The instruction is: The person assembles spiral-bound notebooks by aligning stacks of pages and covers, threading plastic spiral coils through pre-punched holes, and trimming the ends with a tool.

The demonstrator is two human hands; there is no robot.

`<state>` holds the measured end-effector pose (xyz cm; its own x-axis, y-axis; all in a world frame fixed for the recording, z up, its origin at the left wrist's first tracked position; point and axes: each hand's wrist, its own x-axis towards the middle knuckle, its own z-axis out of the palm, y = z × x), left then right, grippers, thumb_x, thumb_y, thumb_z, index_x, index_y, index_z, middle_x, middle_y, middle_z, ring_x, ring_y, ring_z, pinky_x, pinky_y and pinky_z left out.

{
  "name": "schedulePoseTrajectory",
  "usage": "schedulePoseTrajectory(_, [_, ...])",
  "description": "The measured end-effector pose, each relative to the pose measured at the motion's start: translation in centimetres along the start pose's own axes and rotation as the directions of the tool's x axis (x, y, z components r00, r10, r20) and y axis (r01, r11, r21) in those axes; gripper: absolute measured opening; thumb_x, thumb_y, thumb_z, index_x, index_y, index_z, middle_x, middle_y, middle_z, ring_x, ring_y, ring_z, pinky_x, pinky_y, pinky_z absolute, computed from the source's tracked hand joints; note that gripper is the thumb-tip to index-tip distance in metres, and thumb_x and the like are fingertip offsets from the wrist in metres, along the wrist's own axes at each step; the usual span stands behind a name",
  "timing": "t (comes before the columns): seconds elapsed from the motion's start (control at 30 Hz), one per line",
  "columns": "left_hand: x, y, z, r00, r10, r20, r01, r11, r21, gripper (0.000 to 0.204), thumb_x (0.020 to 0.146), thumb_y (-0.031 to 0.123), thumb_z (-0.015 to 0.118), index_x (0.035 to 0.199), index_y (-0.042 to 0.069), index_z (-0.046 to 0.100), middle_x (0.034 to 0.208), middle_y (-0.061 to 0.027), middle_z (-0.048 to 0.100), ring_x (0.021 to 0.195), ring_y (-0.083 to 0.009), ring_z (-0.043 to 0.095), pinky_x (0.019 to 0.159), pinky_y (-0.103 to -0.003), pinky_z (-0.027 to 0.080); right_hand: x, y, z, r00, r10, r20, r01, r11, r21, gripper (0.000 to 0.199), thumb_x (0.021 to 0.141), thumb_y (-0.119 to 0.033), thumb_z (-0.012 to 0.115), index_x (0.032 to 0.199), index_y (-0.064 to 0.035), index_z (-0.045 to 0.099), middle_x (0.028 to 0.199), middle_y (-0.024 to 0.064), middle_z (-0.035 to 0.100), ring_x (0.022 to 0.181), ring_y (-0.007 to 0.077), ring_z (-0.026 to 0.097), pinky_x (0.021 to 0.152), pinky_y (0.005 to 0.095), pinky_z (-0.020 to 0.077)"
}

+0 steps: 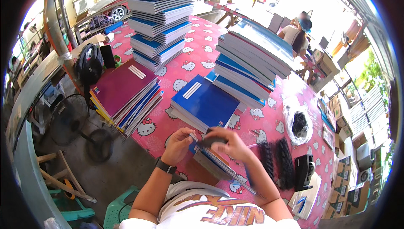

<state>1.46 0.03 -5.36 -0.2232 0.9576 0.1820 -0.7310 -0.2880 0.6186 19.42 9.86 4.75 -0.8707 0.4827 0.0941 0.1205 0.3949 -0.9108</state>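
Fingers [186, 132] of left hand [177, 145] at coil's [223, 166] end, right hand [231, 145] curled alongside

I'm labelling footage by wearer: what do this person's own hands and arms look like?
The left hand and right hand are ungloved. A black band with a rectangular face circles the left wrist. White short sleeves leave both forearms bare.

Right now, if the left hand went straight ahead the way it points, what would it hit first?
Probably the blue-topped notebook stack just beyond the left hand, though depth is unclear; it might pass over.
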Motion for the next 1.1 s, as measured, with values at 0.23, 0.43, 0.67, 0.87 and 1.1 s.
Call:
schedulePoseTrajectory(0.23, [0.3, 0.2, 0.5, 0.998, 0.022, 0.057, -0.024, 0.999, 0.045, 0.015, 0.083, 0.004, 0.064, 0.097, 0.005, 0.060, 0.096, -0.0039, 0.061, 0.095, -0.0138, 0.055, 0.099, -0.033, 0.036, -0.3, 0.8, -0.4, 0.997, -0.015, 0.078, 0.013, 1.000, 0.028, 0.055, 0.077, -0.048, 0.066, 0.111, -0.0047, 0.061, 0.116, 0.0174, 0.055, 0.111, 0.0313, 0.050, 0.097, 0.0390, 0.0367])
schedulePoseTrajectory(0.43, [0.8, 1.5, 3.1, 0.999, -0.053, 0.007, 0.046, 0.919, 0.393, 0.016, 0.079, -0.001, 0.066, 0.093, 0.004, 0.062, 0.092, -0.0032, 0.059, 0.087, -0.0105, 0.055, 0.084, -0.026, 0.044, -6.1, 2.4, -5.7, 0.984, -0.053, -0.169, -0.095, 0.645, -0.758, 0.062, 0.078, -0.047, 0.066, 0.123, -0.0080, 0.052, 0.134, 0.0204, 0.043, 0.121, 0.0371, 0.044, 0.099, 0.0433, 0.0370])
schedulePoseTrajectory(0.67, [0.8, 1.2, 11.5, 0.972, 0.100, 0.215, -0.208, 0.796, 0.568, 0.022, 0.074, -0.007, 0.070, 0.092, 0.002, 0.063, 0.090, -0.0038, 0.059, 0.083, -0.0107, 0.057, 0.074, -0.024, 0.047, -7.8, -8.7, -1.7, 0.893, -0.313, -0.323, 0.037, 0.767, -0.640, 0.043, 0.074, -0.019, 0.073, 0.112, -0.0072, 0.057, 0.091, 0.0117, 0.057, 0.086, 0.0285, 0.055, 0.078, 0.0392, 0.0461])
schedulePoseTrajectory(0.87, [0.2, 1.2, 12.2, 0.976, 0.049, 0.214, -0.142, 0.884, 0.445, 0.022, 0.072, -0.008, 0.071, 0.091, 0.000, 0.062, 0.090, -0.0069, 0.060, 0.082, -0.0119, 0.058, 0.074, -0.025, 0.047, -8.5, -7.4, -0.3, 0.852, -0.284, -0.439, 0.032, 0.866, -0.498, 0.030, 0.075, -0.014, 0.071, 0.102, -0.0056, 0.062, 0.081, 0.0093, 0.058, 0.072, 0.0251, 0.057, 0.062, 0.0332, 0.0470])
schedulePoseTrajectory(1.1, [-0.2, 1.6, 11.5, 0.960, 0.054, 0.276, -0.172, 0.889, 0.424, 0.022, 0.071, -0.009, 0.070, 0.090, 0.000, 0.063, 0.088, -0.0066, 0.061, 0.084, -0.0130, 0.059, 0.074, -0.025, 0.047, -7.1, -8.5, 0.5, 0.878, -0.235, -0.416, 0.042, 0.905, -0.424, 0.019, 0.077, -0.018, 0.070, 0.088, -0.0053, 0.060, 0.078, 0.0093, 0.054, 0.073, 0.0272, 0.054, 0.063, 0.0355, 0.0448])
